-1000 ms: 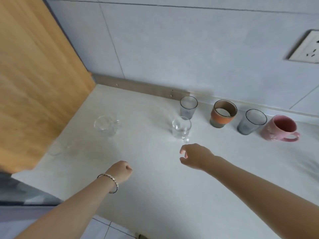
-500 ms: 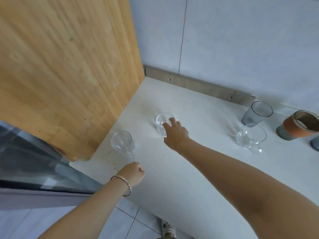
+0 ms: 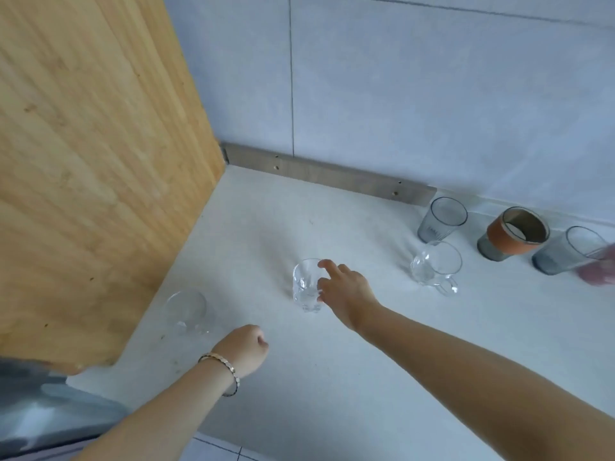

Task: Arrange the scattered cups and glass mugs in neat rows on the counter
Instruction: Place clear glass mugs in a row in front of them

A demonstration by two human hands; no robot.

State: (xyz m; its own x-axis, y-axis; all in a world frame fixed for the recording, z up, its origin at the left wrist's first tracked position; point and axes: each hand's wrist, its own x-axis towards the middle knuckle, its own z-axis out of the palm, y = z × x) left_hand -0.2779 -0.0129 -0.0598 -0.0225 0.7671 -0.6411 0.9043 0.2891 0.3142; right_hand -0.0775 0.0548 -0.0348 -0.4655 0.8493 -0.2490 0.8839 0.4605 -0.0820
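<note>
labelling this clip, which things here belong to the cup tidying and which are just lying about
Job: left glass mug, middle glass mug, right glass mug, left grey tumbler, right grey tumbler, orange-banded cup, pink cup, counter.
Other: wooden panel, metal strip, bracelet.

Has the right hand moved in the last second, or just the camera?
Yes. The right hand went left, from in front of the clear handled glass mug to the clear glass mug nearer the wooden panel.
</note>
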